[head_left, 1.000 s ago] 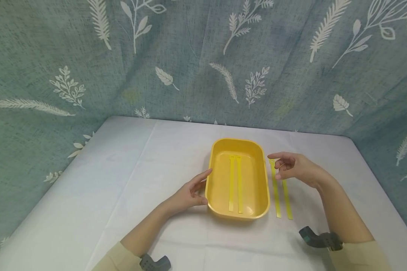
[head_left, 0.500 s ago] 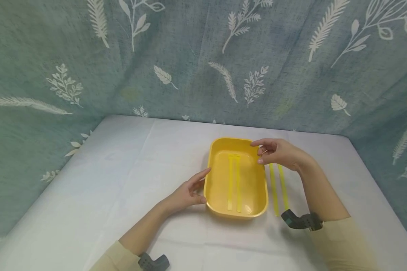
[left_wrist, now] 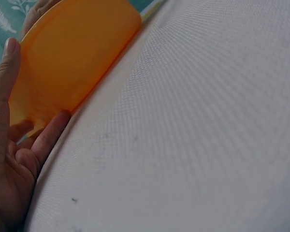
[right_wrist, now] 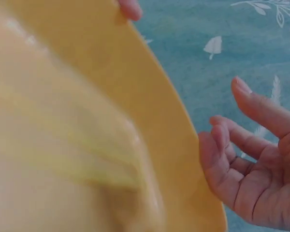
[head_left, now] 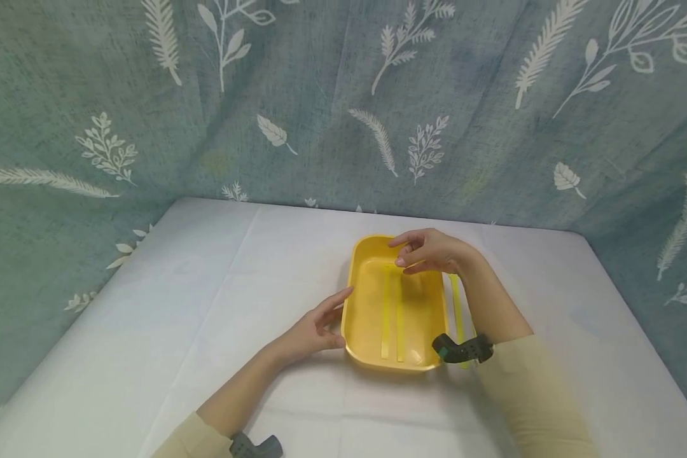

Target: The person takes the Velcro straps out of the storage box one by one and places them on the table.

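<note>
A yellow rectangular tray (head_left: 423, 305) sits on the white-covered table in the head view. Inside it lie two flat yellow strips (head_left: 385, 312), side by side and lengthwise. My left hand (head_left: 315, 327) rests against the tray's left wall; the left wrist view shows its thumb near the rim and the other fingers low along the wall. Over the tray's far right part hovers my right hand (head_left: 432, 251), its fingers loosely bent with nothing seen between them. To the right of the tray another yellow strip (head_left: 457, 302) lies on the table, partly covered by the right forearm.
The white cloth (head_left: 263, 267) covers the table and has faint creases. Behind it hangs a blue-green curtain (head_left: 320, 127) with white leaf prints. A dark wrist device (head_left: 464, 350) is strapped on the right arm, near the tray's near right corner.
My right hand has moved left, from above the strips beside the tray to above the tray itself. Its forearm now hides more of those strips. The left hand stays at the tray's wall.
</note>
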Available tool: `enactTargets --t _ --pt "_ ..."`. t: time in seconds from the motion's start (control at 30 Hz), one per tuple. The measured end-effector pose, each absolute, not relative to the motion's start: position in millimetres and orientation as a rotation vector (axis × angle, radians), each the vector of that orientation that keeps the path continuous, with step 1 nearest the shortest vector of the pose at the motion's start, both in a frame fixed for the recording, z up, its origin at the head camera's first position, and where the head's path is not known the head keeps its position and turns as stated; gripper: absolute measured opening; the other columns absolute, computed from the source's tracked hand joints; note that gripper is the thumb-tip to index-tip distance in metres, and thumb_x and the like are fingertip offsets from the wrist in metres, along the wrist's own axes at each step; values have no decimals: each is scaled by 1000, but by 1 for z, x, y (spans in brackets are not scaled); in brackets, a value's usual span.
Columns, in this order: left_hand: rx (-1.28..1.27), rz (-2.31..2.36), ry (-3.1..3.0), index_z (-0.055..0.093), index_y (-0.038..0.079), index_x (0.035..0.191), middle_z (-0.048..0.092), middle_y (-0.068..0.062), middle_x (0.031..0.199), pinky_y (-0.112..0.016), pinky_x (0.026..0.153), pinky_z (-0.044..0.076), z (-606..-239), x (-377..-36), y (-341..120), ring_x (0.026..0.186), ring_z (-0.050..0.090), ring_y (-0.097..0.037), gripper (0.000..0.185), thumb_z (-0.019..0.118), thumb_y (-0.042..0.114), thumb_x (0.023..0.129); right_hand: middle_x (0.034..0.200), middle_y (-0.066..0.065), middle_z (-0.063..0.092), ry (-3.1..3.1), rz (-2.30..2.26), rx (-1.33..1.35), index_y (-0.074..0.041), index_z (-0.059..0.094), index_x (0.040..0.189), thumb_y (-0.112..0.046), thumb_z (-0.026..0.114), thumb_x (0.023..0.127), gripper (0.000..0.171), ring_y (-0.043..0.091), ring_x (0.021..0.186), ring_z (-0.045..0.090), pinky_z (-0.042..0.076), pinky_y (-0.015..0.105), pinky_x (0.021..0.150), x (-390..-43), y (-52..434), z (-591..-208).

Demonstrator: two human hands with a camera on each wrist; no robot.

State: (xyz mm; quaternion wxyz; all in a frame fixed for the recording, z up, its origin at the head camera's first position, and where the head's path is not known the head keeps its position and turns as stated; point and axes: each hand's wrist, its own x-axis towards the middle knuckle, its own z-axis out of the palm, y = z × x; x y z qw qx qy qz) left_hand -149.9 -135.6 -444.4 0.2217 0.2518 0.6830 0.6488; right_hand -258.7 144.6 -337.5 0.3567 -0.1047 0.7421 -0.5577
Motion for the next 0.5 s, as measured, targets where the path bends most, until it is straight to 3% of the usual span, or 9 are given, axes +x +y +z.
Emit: enactTargets --t 0.17,0.3,0.37,0.5 --pt "707 1776 1888 20 31 144 11 1 153 -29 89 48 -446 -148 -136 137 22 -29 84 70 15 79 94 3 56 1935 -1406 -231 1 45 129 -8 69 79 56 36 111 51 44 45 95 -261 132 -346" --pt "701 1765 1904 20 31 144 11 2 153 -29 90 48 -446 -148 -136 137 19 -30 84 69 11 80 79 -1 55 1991 -1372 -163 1 49 126 -8 71 77 54 29 94 56 47 42 91 -259 127 -355" --pt "695 1763 1908 20 31 144 10 3 153 -29 90 47 -445 -148 -135 138 18 -30 84 69 9 80 76 -2 56 2029 -1350 -135 0 50 124 -8 72 76 53 22 79 56 50 35 81 -260 125 -360" --pt "686 1759 1922 20 29 145 11 2 153 -28 90 48 -444 -149 -135 138 19 -30 84 69 8 79 74 0 55 2107 -1317 -84 -1 52 121 -3 73 73 52 14 58 46 44 24 58 -262 122 -368"
